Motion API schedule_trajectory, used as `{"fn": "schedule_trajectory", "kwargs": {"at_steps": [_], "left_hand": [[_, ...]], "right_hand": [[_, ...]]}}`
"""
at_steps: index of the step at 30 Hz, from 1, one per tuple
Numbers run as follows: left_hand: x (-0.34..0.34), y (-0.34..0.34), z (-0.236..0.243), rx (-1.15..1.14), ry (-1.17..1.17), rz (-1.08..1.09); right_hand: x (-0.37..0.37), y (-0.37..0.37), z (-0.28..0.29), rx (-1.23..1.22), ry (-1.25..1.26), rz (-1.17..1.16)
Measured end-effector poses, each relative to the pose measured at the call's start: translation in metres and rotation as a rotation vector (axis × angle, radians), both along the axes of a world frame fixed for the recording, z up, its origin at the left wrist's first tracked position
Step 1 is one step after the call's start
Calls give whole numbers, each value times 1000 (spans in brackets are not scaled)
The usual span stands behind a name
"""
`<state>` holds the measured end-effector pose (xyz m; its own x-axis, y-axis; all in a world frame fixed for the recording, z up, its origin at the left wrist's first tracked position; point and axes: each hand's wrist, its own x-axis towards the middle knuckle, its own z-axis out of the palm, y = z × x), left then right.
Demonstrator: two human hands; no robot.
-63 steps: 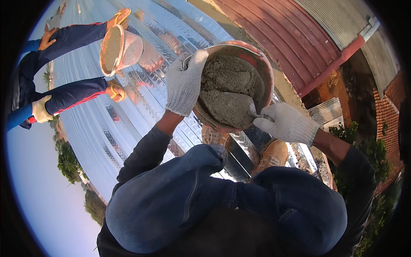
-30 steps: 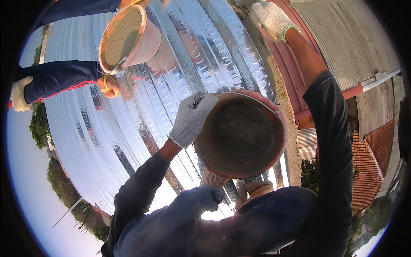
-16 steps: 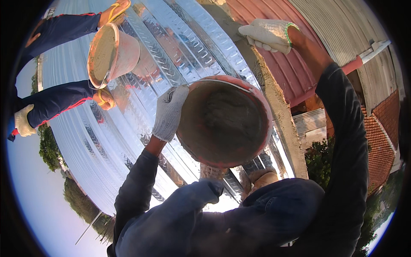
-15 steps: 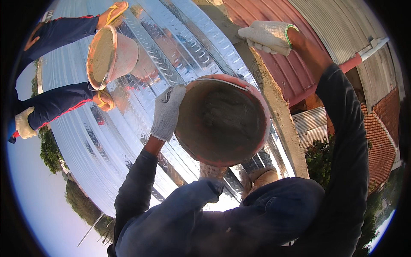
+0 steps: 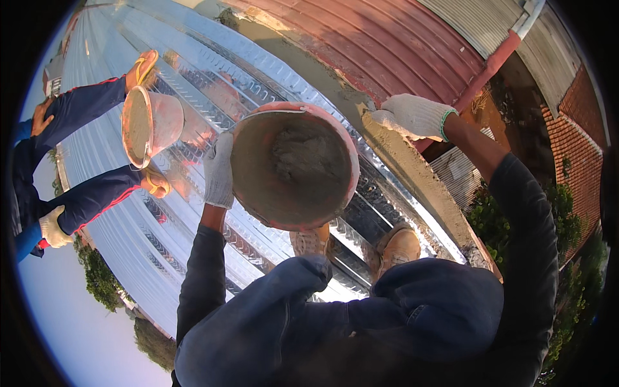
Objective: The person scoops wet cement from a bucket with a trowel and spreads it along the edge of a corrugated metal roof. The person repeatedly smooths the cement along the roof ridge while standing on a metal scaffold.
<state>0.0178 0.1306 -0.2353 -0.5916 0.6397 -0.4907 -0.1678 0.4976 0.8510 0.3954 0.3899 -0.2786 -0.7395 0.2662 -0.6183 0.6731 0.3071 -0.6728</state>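
My left hand (image 5: 219, 170), in a pale knitted glove, grips the left rim of a reddish bucket (image 5: 352, 151). Grey wet mortar (image 5: 308, 155) lies inside, with a rough mound in its middle. The bucket is above my shoes, its mouth toward me. To its right, my right hand (image 5: 414, 117), in a white glove with green cuff edging, is over a mortar-covered ledge (image 5: 412, 166). Its fingers are curled in; whatever they may hold is hidden beneath the glove.
Shiny ribbed metal sheeting (image 5: 116, 213) spreads under my shoes (image 5: 398, 250). At left, a person in dark trousers (image 5: 97, 193) sits by a second mortar bucket (image 5: 161, 120). Beyond the ledge lie a red metal roof (image 5: 380, 45), tiled roofs (image 5: 567, 174) and trees (image 5: 493, 219) at a lower level.
My right hand has come down from over the red roof to the mortar ledge. The view has shifted, and the held bucket appears farther left. My left hand keeps its hold on the rim.
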Motion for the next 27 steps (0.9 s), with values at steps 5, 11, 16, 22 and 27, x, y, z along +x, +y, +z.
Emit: {"fn": "schedule_trajectory", "kwargs": {"at_steps": [5, 11, 16, 22, 27], "left_hand": [[8, 3, 2, 3, -32, 10], [37, 6, 35, 25, 11, -55], [100, 29, 76, 25, 195, -212], [123, 22, 66, 52, 350, -243], [145, 19, 66, 90, 579, -269]], "right_hand": [[76, -41, 6, 302, -84, 28], [131, -81, 93, 545, -7, -280], [106, -97, 137, 887, 195, 42], [53, -109, 104, 711, -56, 395], [35, -133, 82, 321, 101, 299]]}}
